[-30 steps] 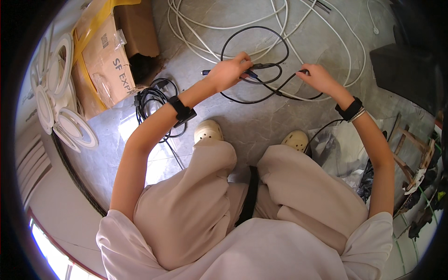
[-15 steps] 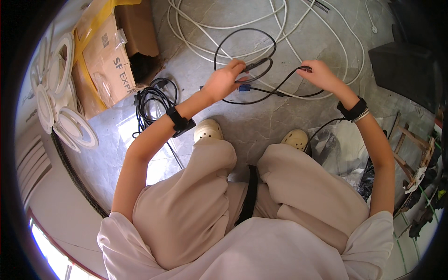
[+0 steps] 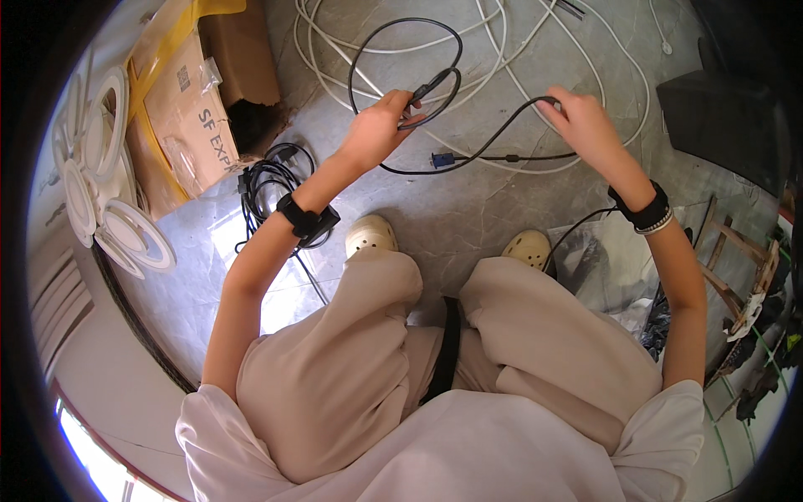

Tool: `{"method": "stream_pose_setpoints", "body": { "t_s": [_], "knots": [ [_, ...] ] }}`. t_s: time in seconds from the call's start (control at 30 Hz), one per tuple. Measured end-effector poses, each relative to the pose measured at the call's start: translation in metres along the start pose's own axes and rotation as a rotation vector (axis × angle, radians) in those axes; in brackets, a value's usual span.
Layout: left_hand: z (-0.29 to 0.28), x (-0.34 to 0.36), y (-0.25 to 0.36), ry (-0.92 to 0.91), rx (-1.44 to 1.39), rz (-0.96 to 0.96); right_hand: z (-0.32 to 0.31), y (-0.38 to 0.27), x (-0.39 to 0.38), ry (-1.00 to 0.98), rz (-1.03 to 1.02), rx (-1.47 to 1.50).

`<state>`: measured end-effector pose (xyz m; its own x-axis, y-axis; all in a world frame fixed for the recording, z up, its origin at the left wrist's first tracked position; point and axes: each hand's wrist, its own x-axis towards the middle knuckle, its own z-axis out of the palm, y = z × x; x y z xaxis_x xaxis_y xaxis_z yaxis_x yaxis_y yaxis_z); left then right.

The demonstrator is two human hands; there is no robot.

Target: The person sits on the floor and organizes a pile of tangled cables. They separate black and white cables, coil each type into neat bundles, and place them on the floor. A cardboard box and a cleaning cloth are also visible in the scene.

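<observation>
Reaches both arms forward over the grey floor (image 3: 447, 230), bowing the elbows outward. Over sprawling coils of white cable (image 3: 647, 94), holds the looped black cable (image 3: 503, 128) before the body. Grips its loops in the left hand (image 3: 378, 127), angled inward from the forearm. Pinches another stretch between thumb and fingers of the right hand (image 3: 585, 125), also slanting inward. Has the small blue connector (image 3: 442, 160) between them, nearer the body.

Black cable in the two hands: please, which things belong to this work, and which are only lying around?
In use:
- black cable
- left hand and right hand, both holding it
- blue plug, seemingly part of that cable

Apparently just lying around:
- white cable
- bundle of black cords
- cardboard box
</observation>
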<state>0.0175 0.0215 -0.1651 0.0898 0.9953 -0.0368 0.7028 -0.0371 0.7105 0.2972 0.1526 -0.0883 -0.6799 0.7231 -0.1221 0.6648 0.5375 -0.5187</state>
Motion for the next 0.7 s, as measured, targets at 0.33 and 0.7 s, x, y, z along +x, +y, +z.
{"method": "stream_pose_setpoints", "body": {
  "t_s": [0.33, 0.7],
  "knots": [
    [-0.032, 0.004, 0.001, 0.110, -0.171, -0.385, -0.076, -0.040, 0.008, 0.172, 0.042, 0.050],
    [-0.093, 0.003, 0.038, -0.264, -1.895, -0.361, -0.105, -0.013, 0.027, 0.247, 0.312, 0.567]
  ]
}}
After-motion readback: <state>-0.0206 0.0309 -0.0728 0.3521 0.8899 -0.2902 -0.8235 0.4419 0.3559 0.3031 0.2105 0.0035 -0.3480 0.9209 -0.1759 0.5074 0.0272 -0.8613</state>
